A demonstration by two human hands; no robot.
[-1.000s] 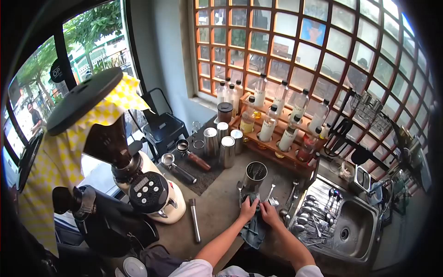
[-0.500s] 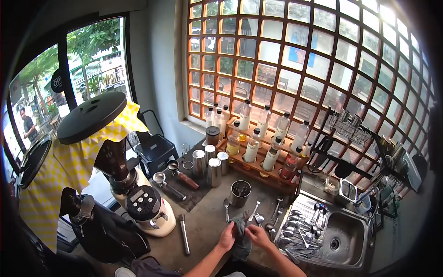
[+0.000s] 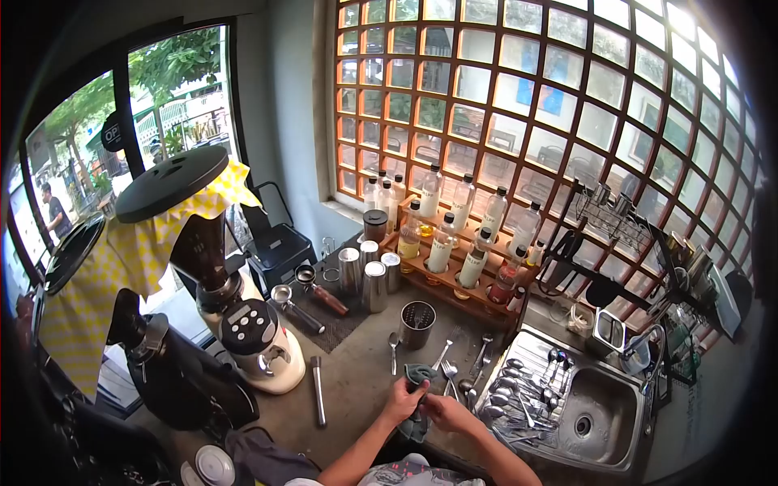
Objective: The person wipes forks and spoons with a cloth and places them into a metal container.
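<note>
A dark grey-green cloth (image 3: 419,374) is bunched in my left hand (image 3: 399,402), its fingers closed around it, and a loose end hangs below. Close against it, my right hand (image 3: 448,413) is closed in a pinch on a fork, which the cloth and fingers hide almost wholly now. On the counter just beyond lie a spoon (image 3: 394,352), a fork (image 3: 442,354) and a few more pieces of cutlery (image 3: 451,374). A perforated metal cutlery holder (image 3: 417,326) stands upright behind them.
Many wet spoons and forks (image 3: 523,393) lie on the drainboard beside the sink (image 3: 604,413). A wooden rack (image 3: 454,279) of bottles stands at the back. To the left are portafilters (image 3: 300,312), steel cups (image 3: 374,287), a metal rod (image 3: 319,393) and a coffee grinder (image 3: 251,328).
The fork's tines, showing above the cloth before, are now covered by it. My left hand has turned and raised the cloth a little. The whole view has shifted slightly.
</note>
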